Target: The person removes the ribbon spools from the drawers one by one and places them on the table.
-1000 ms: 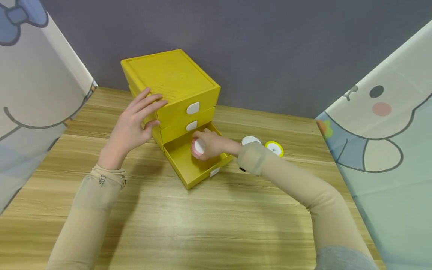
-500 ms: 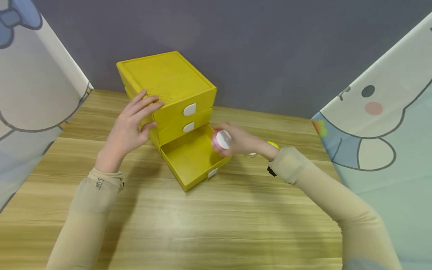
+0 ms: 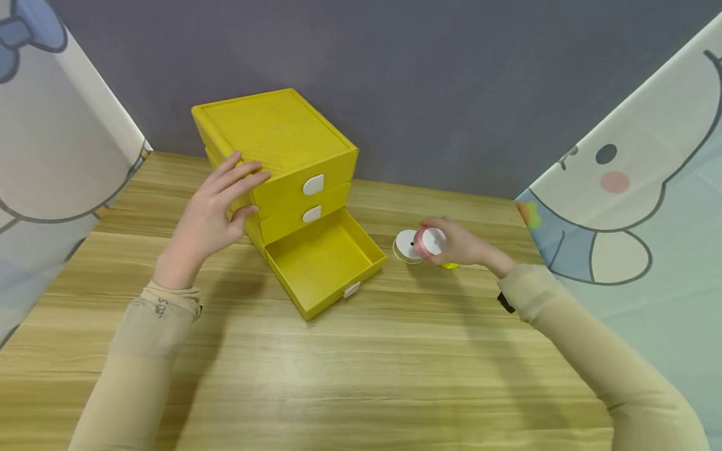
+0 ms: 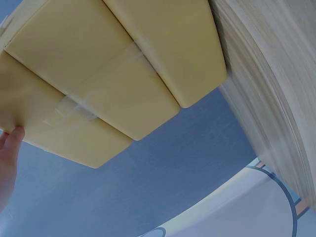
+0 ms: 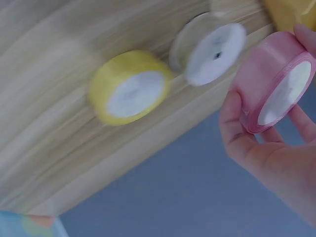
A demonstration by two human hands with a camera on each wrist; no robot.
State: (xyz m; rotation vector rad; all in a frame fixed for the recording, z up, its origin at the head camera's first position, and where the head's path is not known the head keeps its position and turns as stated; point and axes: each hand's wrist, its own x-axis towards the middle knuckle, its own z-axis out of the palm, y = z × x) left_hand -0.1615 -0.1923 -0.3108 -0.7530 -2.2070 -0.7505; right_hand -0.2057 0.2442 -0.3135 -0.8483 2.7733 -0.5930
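My right hand [image 3: 459, 243] grips a roll of pink ribbon [image 5: 269, 74] with a white core, held above the table. Below and beside it are a white spool [image 3: 407, 244] and a roll of yellow ribbon [image 5: 131, 89], mostly covered by the hand in the head view. My left hand [image 3: 205, 216] rests on the top left edge of a yellow drawer cabinet [image 3: 276, 131], its fingers extended over the lid. The cabinet's bottom drawer [image 3: 324, 257] is pulled out, with nothing visible inside. In the left wrist view, only part of the left hand [image 4: 7, 158] shows against the cabinet.
A wood-grain table [image 3: 316, 376] carries everything. A grey wall [image 3: 440, 94] rises behind the cabinet. Cartoon-printed panels stand on both sides, the right panel [image 3: 632, 238] beyond the right hand. The open drawer juts toward the front, with a white handle [image 3: 351, 289].
My right hand has lifted the pink ribbon roll out of the bottom drawer and carried it right, over to the other spools. The left hand has stayed on the cabinet.
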